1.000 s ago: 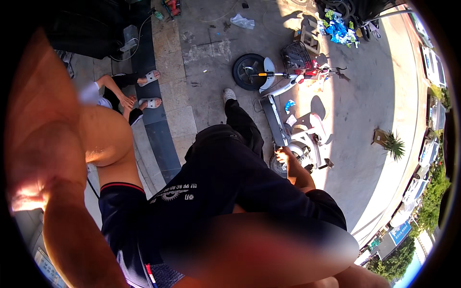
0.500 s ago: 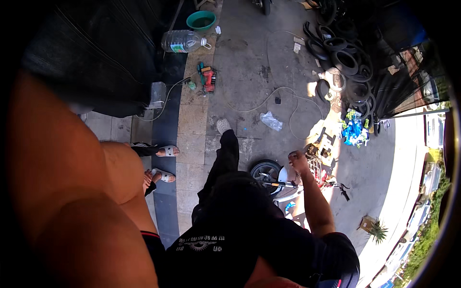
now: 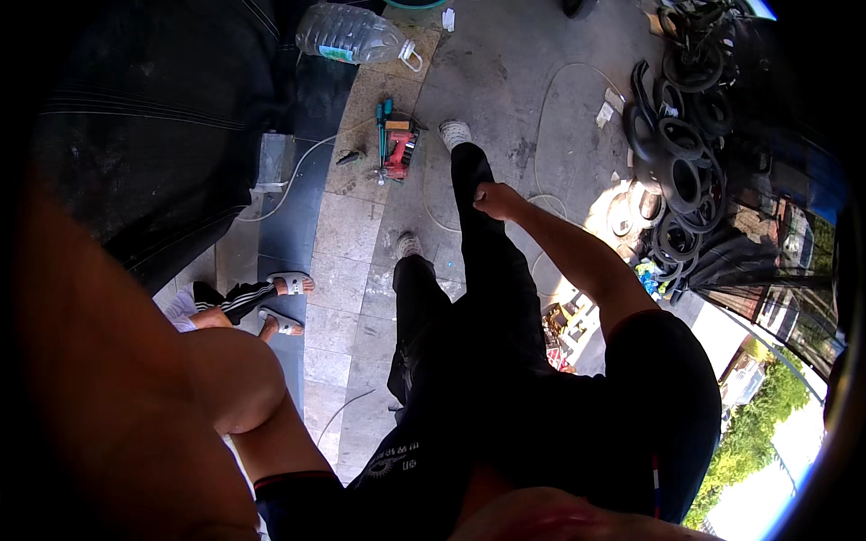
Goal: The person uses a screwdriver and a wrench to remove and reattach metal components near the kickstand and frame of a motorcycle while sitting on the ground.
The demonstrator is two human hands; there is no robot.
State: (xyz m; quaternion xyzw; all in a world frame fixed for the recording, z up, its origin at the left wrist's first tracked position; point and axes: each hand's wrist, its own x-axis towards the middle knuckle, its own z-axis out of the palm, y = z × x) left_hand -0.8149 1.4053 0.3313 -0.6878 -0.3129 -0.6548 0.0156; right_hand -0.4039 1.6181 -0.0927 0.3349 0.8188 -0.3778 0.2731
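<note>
My right hand (image 3: 493, 200) is in front of my dark trouser leg, its fingers curled closed. Whatever they may hold is hidden. My left arm (image 3: 239, 383) is bent and raised very close at the left side, and its hand does not show. Ahead on the floor lies a group of tools: a red tool (image 3: 398, 157) with a black part, and teal-handled tools (image 3: 382, 122) beside it. Both hands are apart from them. A large clear plastic bottle (image 3: 350, 36) with a white handle lies on its side beyond.
Many black tyres (image 3: 681, 180) are piled at the right. A thin hose (image 3: 538, 135) curves over the concrete floor. At the left, a seated person's slippered feet (image 3: 287, 284) rest beside a grey box (image 3: 273, 160). Dark fabric (image 3: 162, 117) hangs at far left.
My view has shifted and turned. My right hand has swung from beside the two-wheeler to in front of my leg. I have stepped, and my body now covers the two-wheeler.
</note>
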